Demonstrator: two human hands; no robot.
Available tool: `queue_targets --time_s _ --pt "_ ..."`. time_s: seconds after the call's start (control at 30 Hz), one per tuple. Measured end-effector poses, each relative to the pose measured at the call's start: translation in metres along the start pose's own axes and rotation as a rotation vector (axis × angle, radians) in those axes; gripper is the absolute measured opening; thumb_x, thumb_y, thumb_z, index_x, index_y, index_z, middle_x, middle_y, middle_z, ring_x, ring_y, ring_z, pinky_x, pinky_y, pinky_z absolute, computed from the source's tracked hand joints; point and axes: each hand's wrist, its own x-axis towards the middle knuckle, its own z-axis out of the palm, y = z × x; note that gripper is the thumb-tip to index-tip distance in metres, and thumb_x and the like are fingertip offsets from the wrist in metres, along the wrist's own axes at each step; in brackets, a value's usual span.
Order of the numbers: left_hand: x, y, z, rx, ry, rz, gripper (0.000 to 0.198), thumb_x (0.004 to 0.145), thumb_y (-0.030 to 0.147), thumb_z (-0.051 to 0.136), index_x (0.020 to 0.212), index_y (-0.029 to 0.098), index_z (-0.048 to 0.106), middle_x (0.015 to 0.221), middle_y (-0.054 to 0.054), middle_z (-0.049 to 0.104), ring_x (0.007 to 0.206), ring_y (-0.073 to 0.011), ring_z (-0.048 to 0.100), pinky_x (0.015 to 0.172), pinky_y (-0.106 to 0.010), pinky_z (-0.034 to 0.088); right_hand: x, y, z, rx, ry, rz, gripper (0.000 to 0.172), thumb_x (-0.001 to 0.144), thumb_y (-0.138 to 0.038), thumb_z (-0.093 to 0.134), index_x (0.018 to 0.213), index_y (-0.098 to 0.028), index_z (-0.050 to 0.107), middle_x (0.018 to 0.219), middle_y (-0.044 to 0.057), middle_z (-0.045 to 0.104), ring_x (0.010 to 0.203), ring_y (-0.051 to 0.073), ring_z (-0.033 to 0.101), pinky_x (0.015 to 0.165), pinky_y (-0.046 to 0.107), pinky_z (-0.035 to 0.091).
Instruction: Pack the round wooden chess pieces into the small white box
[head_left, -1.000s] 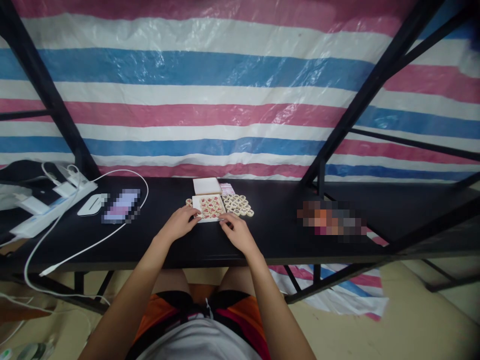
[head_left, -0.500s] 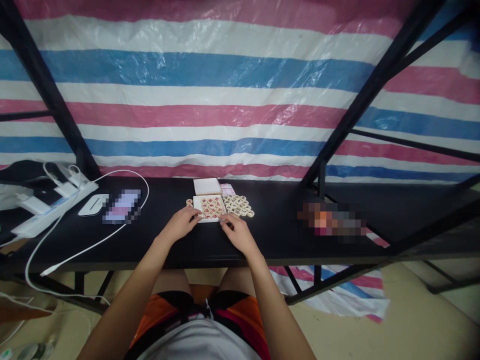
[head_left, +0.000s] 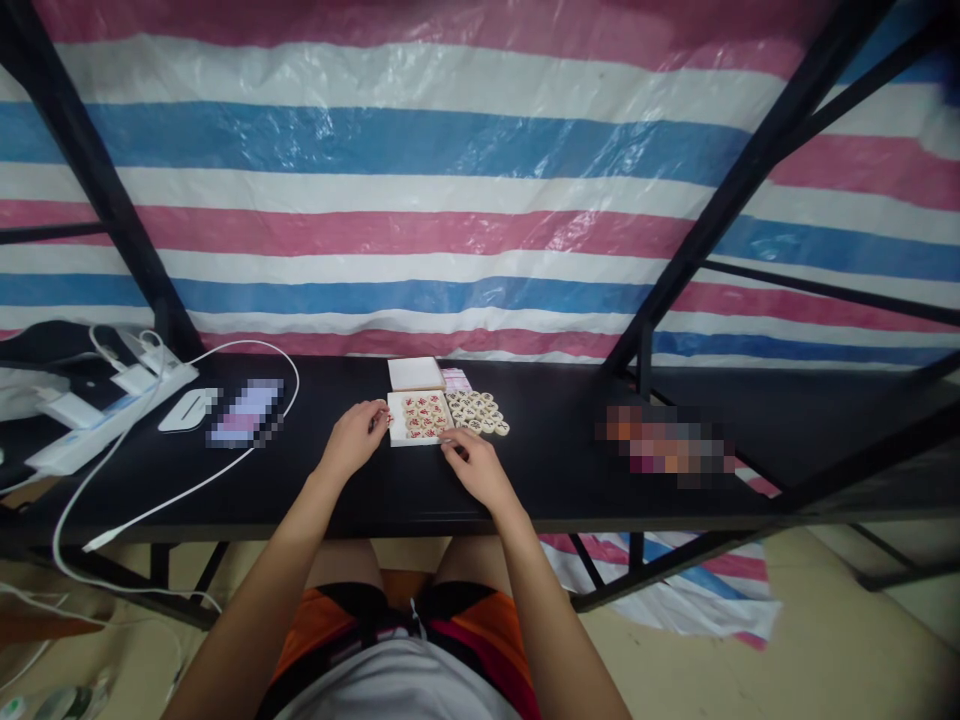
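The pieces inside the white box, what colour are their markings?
Red, on the pale pieces; seen in the head view.

Behind the black table (head_left: 570, 470) we are seeing a tarp (head_left: 420, 145) striped in red, white and blue, with slanting black posts (head_left: 84, 140) standing before it. To the left we are noticing a white power strip (head_left: 71, 455) holding chargers (head_left: 135, 379), a looping white cable (head_left: 191, 490) and a flat white device (head_left: 186, 410). Below, on the right, a striped sheet (head_left: 697, 585) is showing above the tan floor (head_left: 840, 625)
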Motion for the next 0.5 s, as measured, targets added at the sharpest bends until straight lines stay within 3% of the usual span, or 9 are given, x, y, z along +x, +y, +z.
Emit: queue_targets --time_s 0.23,0.43,0.5 --pt "-0.0002 -0.0005 -0.0084 0.199 -0.030 -0.176 0.017 0.084 0.026 0.044 0.079 0.020 0.060 0.070 -0.003 0.061 0.074 -0.0196 0.057 0.064 -0.027 0.038 0.0001 0.0022 0.0007 0.009 -0.001 0.009 0.019 0.085 -0.023 0.048 0.095 -0.021 0.065 0.099 0.005 0.064 0.083 0.015 0.062 0.080 0.030 0.048" --pt "-0.0021 -0.0008 -0.0070 0.156 -0.283 -0.193 0.015 0.082 0.028 0.047 0.079 0.022 0.060 0.076 -0.002 0.066 0.074 -0.0196 0.061 0.061 -0.026 0.036 0.0004 0.0021 0.0013 0.011 0.007 0.007 0.018 0.085 -0.022 0.049 0.093 -0.021 0.065 0.099 0.005 0.064 0.082 0.015 0.063 0.079 0.030 0.048" --pt "-0.0023 -0.0017 -0.0063 0.157 -0.320 -0.185 0.015 0.082 0.027 0.046 0.081 0.022 0.060 0.079 -0.003 0.066 0.075 -0.0195 0.061 0.060 -0.025 0.036 0.0005 0.0025 0.0015 0.010 0.002 0.008 0.018 0.085 -0.022 0.049 0.093 -0.020 0.065 0.098 0.005 0.064 0.082 0.015 0.062 0.078 0.029 0.048"
